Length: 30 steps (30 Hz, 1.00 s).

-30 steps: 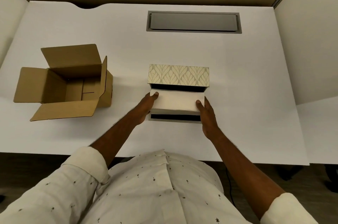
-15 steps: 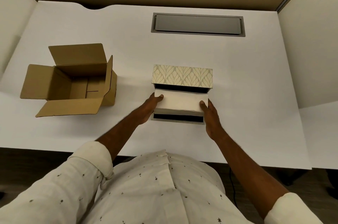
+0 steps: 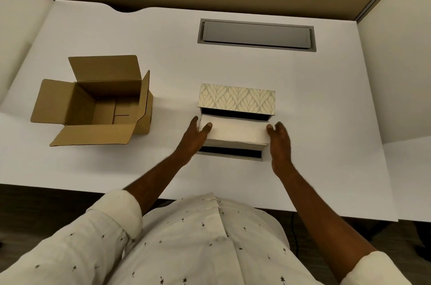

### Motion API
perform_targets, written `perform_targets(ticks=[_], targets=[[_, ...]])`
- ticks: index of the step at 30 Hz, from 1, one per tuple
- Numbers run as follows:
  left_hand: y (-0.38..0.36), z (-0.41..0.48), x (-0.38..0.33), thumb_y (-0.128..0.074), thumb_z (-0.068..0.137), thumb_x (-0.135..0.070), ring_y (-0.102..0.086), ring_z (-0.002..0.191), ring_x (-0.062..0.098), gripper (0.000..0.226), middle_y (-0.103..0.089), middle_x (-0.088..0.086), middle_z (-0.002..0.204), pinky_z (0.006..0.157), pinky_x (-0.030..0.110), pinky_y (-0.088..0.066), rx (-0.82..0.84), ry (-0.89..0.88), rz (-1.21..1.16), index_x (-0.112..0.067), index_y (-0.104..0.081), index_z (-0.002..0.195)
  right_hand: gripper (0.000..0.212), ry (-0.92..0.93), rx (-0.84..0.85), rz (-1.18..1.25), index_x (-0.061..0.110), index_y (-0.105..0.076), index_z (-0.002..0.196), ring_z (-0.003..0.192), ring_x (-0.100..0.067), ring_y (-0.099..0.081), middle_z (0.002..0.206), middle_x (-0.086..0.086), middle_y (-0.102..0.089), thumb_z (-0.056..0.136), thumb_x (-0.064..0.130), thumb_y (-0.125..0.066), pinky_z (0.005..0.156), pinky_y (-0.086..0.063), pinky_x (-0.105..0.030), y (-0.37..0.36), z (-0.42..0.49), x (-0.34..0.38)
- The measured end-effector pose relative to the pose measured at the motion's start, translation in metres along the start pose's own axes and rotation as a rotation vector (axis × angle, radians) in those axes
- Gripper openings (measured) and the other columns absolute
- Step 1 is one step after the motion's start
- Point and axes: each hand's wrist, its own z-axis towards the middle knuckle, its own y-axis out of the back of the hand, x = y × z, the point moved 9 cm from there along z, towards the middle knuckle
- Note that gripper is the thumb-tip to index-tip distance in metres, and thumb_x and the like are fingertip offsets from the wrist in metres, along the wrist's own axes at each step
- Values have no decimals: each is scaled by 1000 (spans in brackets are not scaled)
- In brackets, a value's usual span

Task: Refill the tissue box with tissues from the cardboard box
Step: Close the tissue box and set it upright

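Note:
The tissue box [image 3: 236, 98] stands open at the middle of the white desk, its leaf-patterned lid tipped back. A white tissue stack [image 3: 236, 131] lies in its tray, rising above the front wall. My left hand [image 3: 192, 142] holds the stack's left end, thumb on top and fingers against the side. My right hand [image 3: 281, 145] is at the right end with fingers spread, only the thumb tip touching the stack. The brown cardboard box [image 3: 100, 107] sits to the left with its flaps open and shows only its bare bottom.
A grey cable hatch [image 3: 256, 34] is set into the desk [image 3: 338, 121] behind the tissue box. Partition walls close in the desk at the back, left and right. The desk's front edge runs just before my body.
My right hand has loosened and drawn slightly right off the stack's end, fingers spreading. My left thumb has slid further onto the top. The stack sits about where it was.

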Motion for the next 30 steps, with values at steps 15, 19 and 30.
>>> perform_targets(ticks=[15,19,30], targets=[[-73,-55,-20,-36,103,-54,4,158,26,75,3,7,171,128,49,-6,96,-770,1213,-16,-10,162,63,710,338,-1153,7,-29,159,157,-29,-21,167,-13,-29,106,34,-50,127,-12,-51,-87,27,138],[-75,-45,-11,-35,101,-61,6,158,27,82,6,7,171,127,55,-5,128,-692,1285,-18,-3,163,59,681,380,-1220,9,-40,154,146,-30,-41,158,-13,-45,104,37,-53,123,-24,-49,-91,28,133],[-75,-42,-6,-35,99,-64,3,158,27,85,4,8,171,127,55,-6,111,-721,1298,-18,-2,163,57,833,260,-1200,10,-49,149,138,-28,-50,150,-10,-55,98,34,-62,119,-31,-48,-72,-18,126]])
